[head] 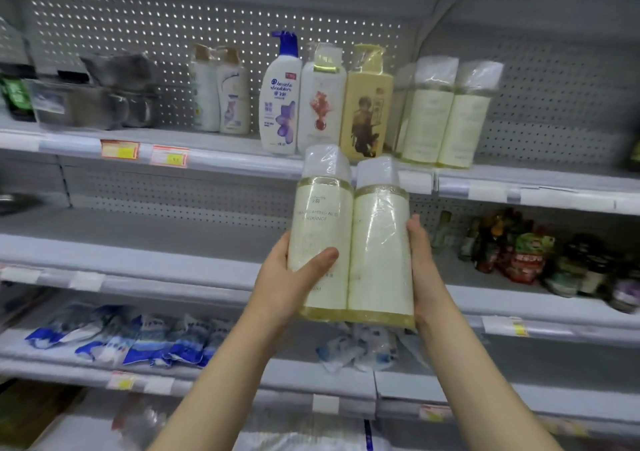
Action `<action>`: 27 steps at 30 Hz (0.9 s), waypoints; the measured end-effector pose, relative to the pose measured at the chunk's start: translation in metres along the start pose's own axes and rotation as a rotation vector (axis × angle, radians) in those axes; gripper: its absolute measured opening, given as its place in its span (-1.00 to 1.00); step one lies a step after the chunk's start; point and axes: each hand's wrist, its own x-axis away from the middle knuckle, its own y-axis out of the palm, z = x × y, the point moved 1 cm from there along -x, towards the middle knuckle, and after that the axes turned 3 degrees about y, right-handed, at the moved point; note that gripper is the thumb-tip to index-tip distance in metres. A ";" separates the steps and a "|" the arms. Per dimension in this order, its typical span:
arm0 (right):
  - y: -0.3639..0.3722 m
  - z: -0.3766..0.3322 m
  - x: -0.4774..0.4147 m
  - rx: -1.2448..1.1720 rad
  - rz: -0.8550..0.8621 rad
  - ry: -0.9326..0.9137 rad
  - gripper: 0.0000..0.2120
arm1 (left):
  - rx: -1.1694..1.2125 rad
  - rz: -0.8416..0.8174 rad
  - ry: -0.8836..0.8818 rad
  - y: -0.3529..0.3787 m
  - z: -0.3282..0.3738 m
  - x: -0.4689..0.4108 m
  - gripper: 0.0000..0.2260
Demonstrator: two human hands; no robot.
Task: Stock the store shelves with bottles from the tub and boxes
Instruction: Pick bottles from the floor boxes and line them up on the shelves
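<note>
A plastic-wrapped twin pack of pale yellow bottles [353,239] is held upright in front of the shelves. My left hand [291,277] grips its left side, thumb curled across the front. My right hand [420,263] presses flat against its right side. On the upper shelf [242,154] stand a matching wrapped twin pack [446,114], a white Head & Shoulders pump bottle [280,104], a white bottle with a red print [322,104], a yellow bottle [367,107] and two smaller white bottles [221,93].
The shelf [138,260] behind the held pack is bare on the left; small jars and bottles [540,256] crowd its right end. Blue-and-white packets [131,339] lie on the lower shelf. Dark blurred items [86,97] sit on the upper shelf's left.
</note>
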 end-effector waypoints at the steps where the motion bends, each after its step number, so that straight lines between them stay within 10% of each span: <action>1: -0.002 -0.003 0.001 -0.015 -0.016 -0.018 -0.37 | -0.007 -0.012 0.006 0.003 0.002 -0.001 -0.57; 3: -0.005 -0.007 0.000 -0.044 -0.035 -0.037 -0.18 | -0.009 -0.035 -0.003 0.005 0.005 -0.004 -0.65; 8: -0.008 -0.016 -0.004 -0.002 -0.012 -0.096 -0.53 | 0.063 -0.094 -0.040 -0.003 0.007 -0.017 -0.39; 16: 0.006 -0.012 -0.008 0.045 0.040 -0.159 0.05 | 0.109 -0.242 -0.030 -0.021 0.027 -0.038 -0.36; 27: -0.017 -0.051 -0.003 -0.037 0.051 -0.288 -0.58 | 0.113 -0.276 -0.026 0.014 0.029 -0.061 -0.23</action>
